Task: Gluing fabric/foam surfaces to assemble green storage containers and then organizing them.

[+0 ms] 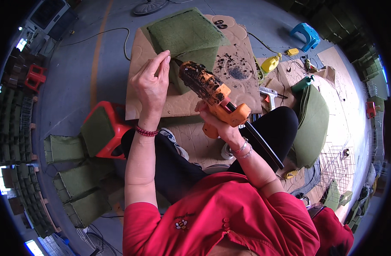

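In my right hand (pixel 213 119) is an orange glue gun (pixel 214 91), its barrel caked with dark residue. A black glue stick (pixel 263 145) trails from its back end. The nozzle points up and left, close to a seam of the green felt box-shaped piece (pixel 182 34). That piece lies tilted on the cardboard-topped table (pixel 242 36), with one flap folded. My left hand (pixel 151 81) is raised at the near left side of the piece, thumb and fingertips pinched together by the seam. What they pinch, if anything, is too small to make out.
Dark crumbs (pixel 236 64) are scattered right of the felt piece, near black-handled scissors (pixel 221 24). Beyond stand a yellow bottle (pixel 270 64), a green bottle (pixel 303 83) and a blue stool (pixel 305 36). A red stool (pixel 106 128) is at left; stacked green felt sheets (pixel 310 126) lie right.
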The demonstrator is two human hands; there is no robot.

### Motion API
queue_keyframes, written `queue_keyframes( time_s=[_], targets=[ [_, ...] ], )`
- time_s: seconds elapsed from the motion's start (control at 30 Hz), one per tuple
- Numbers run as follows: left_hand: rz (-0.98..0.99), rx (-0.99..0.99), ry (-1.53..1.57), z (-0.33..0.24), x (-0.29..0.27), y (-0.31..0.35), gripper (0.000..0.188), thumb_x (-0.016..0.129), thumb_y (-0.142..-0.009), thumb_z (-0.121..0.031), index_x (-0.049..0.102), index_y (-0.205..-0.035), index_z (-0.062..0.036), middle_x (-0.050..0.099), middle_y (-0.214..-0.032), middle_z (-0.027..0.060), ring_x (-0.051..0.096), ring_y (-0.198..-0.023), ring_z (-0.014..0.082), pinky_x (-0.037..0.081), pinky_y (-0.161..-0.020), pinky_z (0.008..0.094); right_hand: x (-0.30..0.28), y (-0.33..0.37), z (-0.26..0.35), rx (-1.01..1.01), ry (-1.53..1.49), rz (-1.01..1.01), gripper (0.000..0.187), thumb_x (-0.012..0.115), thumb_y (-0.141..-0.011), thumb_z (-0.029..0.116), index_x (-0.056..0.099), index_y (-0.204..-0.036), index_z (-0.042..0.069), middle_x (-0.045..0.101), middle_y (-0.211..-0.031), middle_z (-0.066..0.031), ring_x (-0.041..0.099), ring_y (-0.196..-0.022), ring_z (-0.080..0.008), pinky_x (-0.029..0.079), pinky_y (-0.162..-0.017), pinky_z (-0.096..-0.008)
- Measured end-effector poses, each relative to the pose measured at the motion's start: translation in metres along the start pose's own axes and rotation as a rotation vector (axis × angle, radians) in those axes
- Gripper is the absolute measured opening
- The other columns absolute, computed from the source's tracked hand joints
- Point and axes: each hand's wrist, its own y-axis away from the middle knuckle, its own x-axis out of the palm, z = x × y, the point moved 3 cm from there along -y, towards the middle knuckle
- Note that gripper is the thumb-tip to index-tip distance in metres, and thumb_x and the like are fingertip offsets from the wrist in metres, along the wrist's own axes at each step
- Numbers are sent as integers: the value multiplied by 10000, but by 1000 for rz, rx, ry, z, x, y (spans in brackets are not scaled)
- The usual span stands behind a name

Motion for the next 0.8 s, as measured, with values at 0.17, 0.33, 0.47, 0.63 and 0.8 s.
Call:
queue_keyframes(
  time_s=[0.17, 0.33, 0.47, 0.63, 0.8],
  targets=[
    [1, -11, 1, 1, 0, 1, 115, 704, -807, -37, 704, -922, -44, 702, -809, 93, 691, -715, 178, 522, -608, 278, 0, 1, 3, 1, 64, 3, 136, 663, -814, 14, 592, -922, 54, 595, -882, -5, 553, -834, -96, 456, -767, -265],
    [-9, -9, 20, 0, 0, 1, 116, 707, -805, -33, 704, -920, -41, 698, -795, 95, 682, -690, 169, 516, -597, 272, -2, 3, 2, 46, -26, -55, 140, 663, -815, 8, 588, -925, 52, 587, -879, 3, 550, -831, -92, 455, -766, -261],
    [-18, -6, 23, 1, 0, 2, 116, 707, -804, -33, 703, -920, -40, 694, -785, 94, 675, -673, 168, 510, -587, 273, -4, 5, 1, 67, -4, 13, 148, 573, -850, 13, 544, -988, 58, 564, -963, -59, 535, -952, -152, 408, -873, -321],
    [-10, 19, 3, 0, 0, 0, 120, 706, -802, -31, 702, -921, -45, 687, -769, 93, 669, -660, 176, 503, -573, 280, -7, 2, 5, 61, -22, -24, 121, 612, -845, 18, 574, -955, 49, 567, -903, -7, 535, -886, -98, 436, -805, -270],
    [-18, 21, 10, 2, 0, 1, 118, 704, -804, -33, 702, -921, -45, 685, -769, 94, 669, -663, 181, 502, -572, 283, -8, 1, 1, 50, -28, -46, 132, 602, -841, 1, 564, -959, 45, 570, -901, -15, 536, -878, -105, 434, -803, -271]
  ],
)
